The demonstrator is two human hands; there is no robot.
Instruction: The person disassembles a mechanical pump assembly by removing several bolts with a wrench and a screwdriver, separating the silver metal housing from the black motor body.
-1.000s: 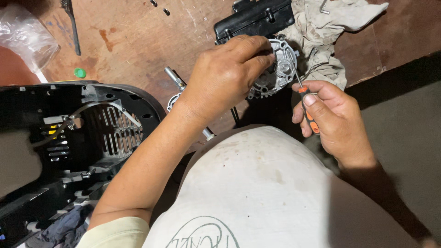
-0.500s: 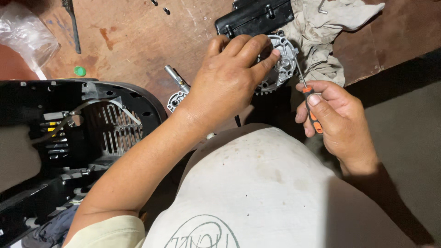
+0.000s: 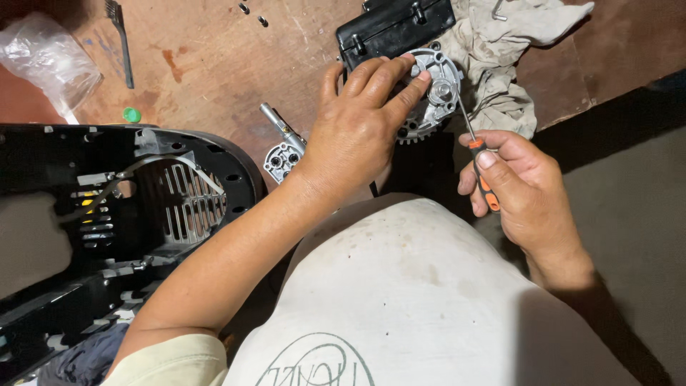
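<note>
On the wooden surface, left hand fingers clasp the round metal housing; right hand fingers close around an orange-handled screwdriver touching it.

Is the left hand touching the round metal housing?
Touching: the head view shows the left hand with its fingers laid flat across the round metal housing.

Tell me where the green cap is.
The green cap lies on the wooden table at upper left, just above the black housing and right of the plastic bag.
</note>
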